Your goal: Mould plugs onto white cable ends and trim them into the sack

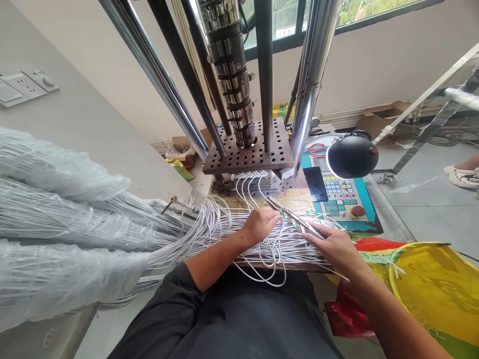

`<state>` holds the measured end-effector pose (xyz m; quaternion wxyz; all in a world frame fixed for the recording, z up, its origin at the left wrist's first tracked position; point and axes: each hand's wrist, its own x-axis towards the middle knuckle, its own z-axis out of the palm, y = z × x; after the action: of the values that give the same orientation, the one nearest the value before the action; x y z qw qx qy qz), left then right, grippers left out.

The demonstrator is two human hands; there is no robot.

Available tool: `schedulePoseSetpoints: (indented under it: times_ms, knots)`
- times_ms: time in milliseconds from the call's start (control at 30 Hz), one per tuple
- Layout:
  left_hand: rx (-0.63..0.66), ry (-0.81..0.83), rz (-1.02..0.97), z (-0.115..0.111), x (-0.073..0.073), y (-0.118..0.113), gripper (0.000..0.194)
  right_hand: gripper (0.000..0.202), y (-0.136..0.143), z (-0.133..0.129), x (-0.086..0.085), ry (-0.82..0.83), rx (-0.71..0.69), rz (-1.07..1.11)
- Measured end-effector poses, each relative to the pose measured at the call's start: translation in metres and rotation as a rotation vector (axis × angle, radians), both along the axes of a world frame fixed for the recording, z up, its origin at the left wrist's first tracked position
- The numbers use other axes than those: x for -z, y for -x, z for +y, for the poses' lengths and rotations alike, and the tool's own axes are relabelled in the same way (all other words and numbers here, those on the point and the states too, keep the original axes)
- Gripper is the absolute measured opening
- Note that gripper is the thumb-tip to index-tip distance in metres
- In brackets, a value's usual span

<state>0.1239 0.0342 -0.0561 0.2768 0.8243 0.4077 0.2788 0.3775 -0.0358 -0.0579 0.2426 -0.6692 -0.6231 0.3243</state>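
Long metal tweezers lie in my right hand, which is closed around their rear end; they point up and left. My left hand pinches at a white cable beside them, though its fingertips hide most of the grip. Small green-and-metal cable ends show along the tweezers, between both hands. Under my hands spreads a thick layer of white cables. Just beyond, several cables run into a row of connectors in the press, below its perforated metal plate.
Chrome columns flank the press. Plastic-wrapped cable bundles fill the left side. At right are a black lamp, a control panel with a red button, red scissors and a yellow bag. Another person's shoe shows far right.
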Motion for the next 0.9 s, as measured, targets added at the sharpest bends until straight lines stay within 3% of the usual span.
schedulePoseSetpoints:
  times_ms: [133,333,900]
  knots:
    - [-0.079,0.054,0.050,0.012,-0.007,0.001,0.033,0.052,-0.001,-0.001,0.000,-0.037,-0.008,-0.004]
    - [0.012,0.146,0.260,0.024,-0.001,0.003,0.031,0.053,0.001,-0.002,0.000,-0.024,-0.007,0.005]
    - [-0.033,0.109,0.269,0.023,0.009,-0.002,0.032,0.060,0.001,-0.005,0.003,0.005,-0.006,-0.021]
